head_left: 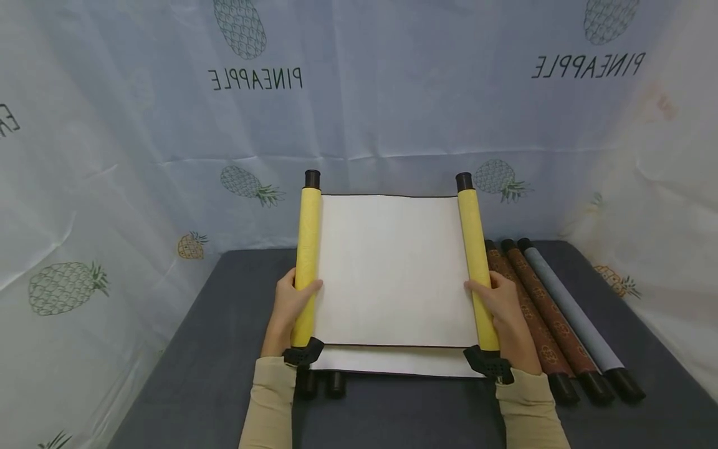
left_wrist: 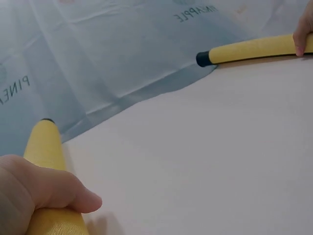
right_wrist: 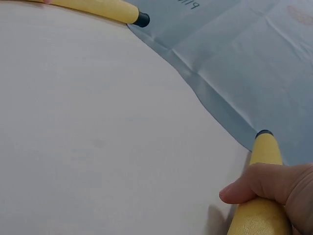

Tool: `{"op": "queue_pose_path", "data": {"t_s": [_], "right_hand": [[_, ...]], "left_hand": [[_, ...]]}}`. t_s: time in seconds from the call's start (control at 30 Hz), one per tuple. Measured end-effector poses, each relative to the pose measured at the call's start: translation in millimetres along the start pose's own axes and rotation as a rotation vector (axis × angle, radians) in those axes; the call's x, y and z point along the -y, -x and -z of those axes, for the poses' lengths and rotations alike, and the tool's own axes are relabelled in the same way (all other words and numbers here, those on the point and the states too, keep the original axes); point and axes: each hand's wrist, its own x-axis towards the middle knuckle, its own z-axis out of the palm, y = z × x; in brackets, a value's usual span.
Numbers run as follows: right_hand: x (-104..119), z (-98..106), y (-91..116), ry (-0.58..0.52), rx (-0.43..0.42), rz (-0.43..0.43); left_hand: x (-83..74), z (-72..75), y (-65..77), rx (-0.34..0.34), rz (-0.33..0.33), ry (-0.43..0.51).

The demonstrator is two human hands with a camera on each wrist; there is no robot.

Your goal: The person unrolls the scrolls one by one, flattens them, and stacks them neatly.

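Observation:
A yellow hanging scroll (head_left: pixel 392 268) is held up partly unrolled, a blank white sheet stretched between its two yellow rolls with black end caps. My left hand (head_left: pixel 287 305) grips the left roll (head_left: pixel 307 240), its thumb across the front, as the left wrist view also shows. Around the right roll (head_left: pixel 473 237) my right hand (head_left: pixel 506 305) is wrapped the same way, thumb over the inner side in the right wrist view. Below the scroll's lower edge shows a strip of a second white sheet (head_left: pixel 392 360), the rest of it hidden behind.
Two brown patterned rolls (head_left: pixel 552 312) and a grey roll (head_left: pixel 574 305) with black ends lie side by side on the dark table (head_left: pixel 196 374), at the right. Two black roll ends (head_left: pixel 335 385) stick out near my left wrist. A pineapple-print curtain (head_left: pixel 392 112) surrounds the table.

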Motion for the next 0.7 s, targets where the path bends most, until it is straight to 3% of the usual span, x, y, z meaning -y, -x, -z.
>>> {"op": "queue_pose_path", "data": {"t_s": [0.27,0.57,0.7], "right_hand": [[2.1,5.3,1.6,-0.009,-0.023,0.019],[1.4,10.8,1.7,0.017,0.127,0.032],[2.1,9.5,0.8,0.022,0.141,-0.003]], "left_hand": [[-1.5,6.1,1.2,0.011,-0.037,-0.008],[1.1,13.6,0.4,0.028,-0.037,-0.025],[0.1,10.7,-0.8,0.021,-0.031,-0.006]]}}
